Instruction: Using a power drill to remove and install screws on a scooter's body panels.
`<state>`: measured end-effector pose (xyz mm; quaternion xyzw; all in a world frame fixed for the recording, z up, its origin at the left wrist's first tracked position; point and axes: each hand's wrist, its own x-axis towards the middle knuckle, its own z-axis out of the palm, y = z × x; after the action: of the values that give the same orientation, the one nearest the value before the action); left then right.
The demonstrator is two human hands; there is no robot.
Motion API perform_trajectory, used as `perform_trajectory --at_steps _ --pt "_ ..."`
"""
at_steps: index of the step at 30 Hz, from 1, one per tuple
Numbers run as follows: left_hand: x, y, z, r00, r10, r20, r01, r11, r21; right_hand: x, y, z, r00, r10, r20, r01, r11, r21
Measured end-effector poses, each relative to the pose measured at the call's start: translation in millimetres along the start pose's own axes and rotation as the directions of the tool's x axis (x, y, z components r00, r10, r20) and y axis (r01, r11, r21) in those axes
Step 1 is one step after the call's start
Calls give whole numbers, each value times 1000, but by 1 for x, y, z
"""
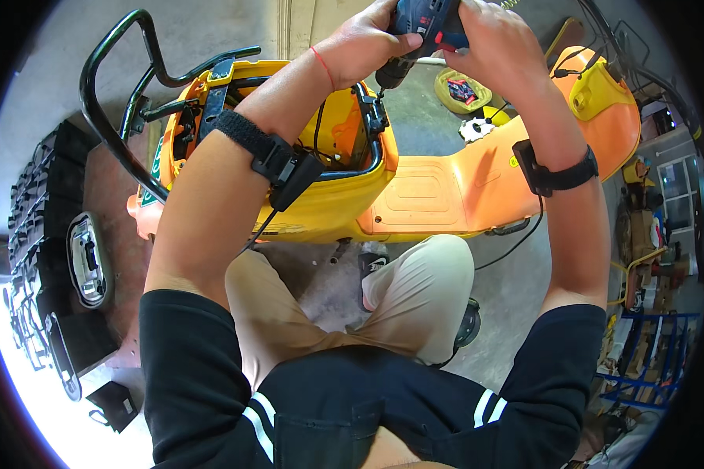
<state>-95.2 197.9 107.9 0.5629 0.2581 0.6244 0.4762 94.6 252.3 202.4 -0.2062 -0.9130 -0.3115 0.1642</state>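
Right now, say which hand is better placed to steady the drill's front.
Probably the left hand: on the drill, it is nearer the black chuck; the right hand is farther away, by the red part.

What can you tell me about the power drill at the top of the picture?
The power drill has a blue and black body that looks like plastic, with a red part on its right side and a dark chuck. It tilts, chuck downward and to the left, above a black bracket on the yellow vehicle body. The left hand and right hand both hold it. The picture's upper edge cuts it off; whether it is running cannot be told.
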Motion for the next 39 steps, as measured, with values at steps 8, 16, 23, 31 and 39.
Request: perform_trajectory --at_steps 8,16,23,31,39 --pt "-2 -5 -8 999 -19 40 19 1000 1 1 1 5 999 0 -40 0 1000 -1" --pt "1 -19 -15 1000 -17 -24 18 997 79 1 7 -16 996 -86 -29 90 931 354" --pt "0 -20 -17 999 34 -18 -33 997 63 6 6 -12 999 -10 46 -8 933 361" --pt "1 -14 -10 999 7 -40 -2 993 122 -2 4 0 999 -48 -14 49 999 21" --pt "1 -7 0 999 -6 -43 7 999 35 2 2 6 998 47 52 -45 998 -40"
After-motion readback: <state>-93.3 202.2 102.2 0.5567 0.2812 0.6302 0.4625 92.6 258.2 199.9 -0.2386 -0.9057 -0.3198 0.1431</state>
